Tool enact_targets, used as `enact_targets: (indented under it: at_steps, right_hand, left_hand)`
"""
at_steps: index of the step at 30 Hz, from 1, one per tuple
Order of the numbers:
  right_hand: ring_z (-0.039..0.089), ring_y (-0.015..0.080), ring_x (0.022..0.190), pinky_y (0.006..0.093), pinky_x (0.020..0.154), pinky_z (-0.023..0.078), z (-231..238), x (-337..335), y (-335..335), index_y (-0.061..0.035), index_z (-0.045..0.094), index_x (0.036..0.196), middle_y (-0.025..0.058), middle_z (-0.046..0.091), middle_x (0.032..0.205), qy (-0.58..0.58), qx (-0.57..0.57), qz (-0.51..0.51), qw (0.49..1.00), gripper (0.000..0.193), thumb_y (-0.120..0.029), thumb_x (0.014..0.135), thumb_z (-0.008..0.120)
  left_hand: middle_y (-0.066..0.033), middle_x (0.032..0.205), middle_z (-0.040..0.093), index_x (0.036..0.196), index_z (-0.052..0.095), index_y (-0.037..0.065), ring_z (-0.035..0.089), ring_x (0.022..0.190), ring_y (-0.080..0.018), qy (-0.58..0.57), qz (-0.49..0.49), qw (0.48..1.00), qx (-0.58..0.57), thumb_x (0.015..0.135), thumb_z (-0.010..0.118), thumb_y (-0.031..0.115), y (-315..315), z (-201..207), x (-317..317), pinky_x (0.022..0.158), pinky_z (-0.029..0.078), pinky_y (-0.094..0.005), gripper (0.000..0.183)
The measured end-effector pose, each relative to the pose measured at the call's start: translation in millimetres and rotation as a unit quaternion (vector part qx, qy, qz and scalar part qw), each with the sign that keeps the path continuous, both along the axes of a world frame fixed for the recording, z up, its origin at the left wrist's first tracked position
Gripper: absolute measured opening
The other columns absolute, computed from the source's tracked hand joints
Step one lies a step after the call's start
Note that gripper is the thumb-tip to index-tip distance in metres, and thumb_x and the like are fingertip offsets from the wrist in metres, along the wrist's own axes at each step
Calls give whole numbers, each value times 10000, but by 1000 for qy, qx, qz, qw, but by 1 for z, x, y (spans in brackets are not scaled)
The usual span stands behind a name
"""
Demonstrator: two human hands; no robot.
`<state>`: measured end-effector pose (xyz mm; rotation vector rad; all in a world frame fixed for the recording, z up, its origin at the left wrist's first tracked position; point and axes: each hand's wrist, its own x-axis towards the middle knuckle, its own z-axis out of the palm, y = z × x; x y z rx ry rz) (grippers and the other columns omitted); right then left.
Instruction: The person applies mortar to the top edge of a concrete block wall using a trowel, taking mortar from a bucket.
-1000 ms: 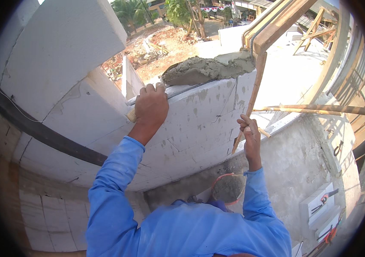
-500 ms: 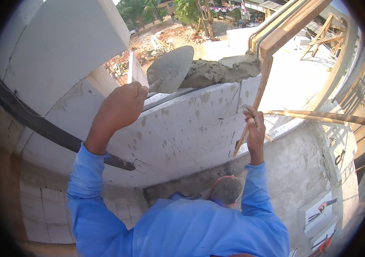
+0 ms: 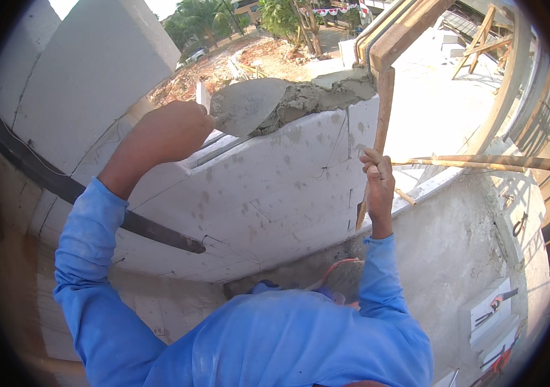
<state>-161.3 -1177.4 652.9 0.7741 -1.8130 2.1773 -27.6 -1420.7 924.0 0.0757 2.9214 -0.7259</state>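
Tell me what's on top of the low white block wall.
Grey mortar lies along the wall, and the trowel in the left hand overlaps its left end. Block surface beneath the mortar is covered.

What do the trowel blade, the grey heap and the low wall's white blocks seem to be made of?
Trowel blade: likely metal, dull and smeared, judging by its thin, flat, smooth grey face.
Grey heap: probably cement mortar, rough and moist-looking, with lumpy, torn edges.
White blocks: perhaps lightweight concrete, matte, with straight joints; the exact type stays open.
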Motion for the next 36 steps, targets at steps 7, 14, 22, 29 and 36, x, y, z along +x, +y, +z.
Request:
enact_targets:
  at_steps: [7,14,22,29,36]
  right_hand:
    - [487,173,909,315,853,401,-18,8,14,-3,572,1161,80,521,961,-29,-15,-19,999,391,-282,928,428]
    - [532,197,978,326,863,402,-35,22,37,-19,579,1147,107,537,991,-81,-1,-44,996,388,-303,932,424]
    - [542,164,980,288,817,428,-57,25,22,8,566,1157,72,510,1048,-106,12,12,994,348,-238,937,457]
    - [560,162,952,287,806,432,-64,30,23,5,571,1150,65,508,1019,-129,9,3,992,344,-233,927,462]
    - [569,158,949,292,778,438,-122,37,70,-17,585,1127,63,522,1048,-185,94,-39,977,333,-202,879,462]
  left_hand:
    - [-169,634,585,765,611,-42,614,524,-299,-223,13,975,5,845,454,119,21,-15,-80,565,501,-431,239]
    - [-144,635,594,748,568,-16,622,633,-285,-91,-77,981,-153,860,511,189,2,12,-30,653,504,-428,241]
    - [-169,684,604,793,547,-16,632,661,-310,137,30,990,-29,861,517,173,72,-72,-14,614,514,-420,204]
    - [-174,791,635,842,598,-10,643,702,-319,-54,79,995,-33,877,478,186,26,-47,-11,609,511,-416,232]
    - [-184,813,608,846,577,-39,595,645,-284,54,109,972,203,776,635,280,-7,1,32,606,491,-371,331]
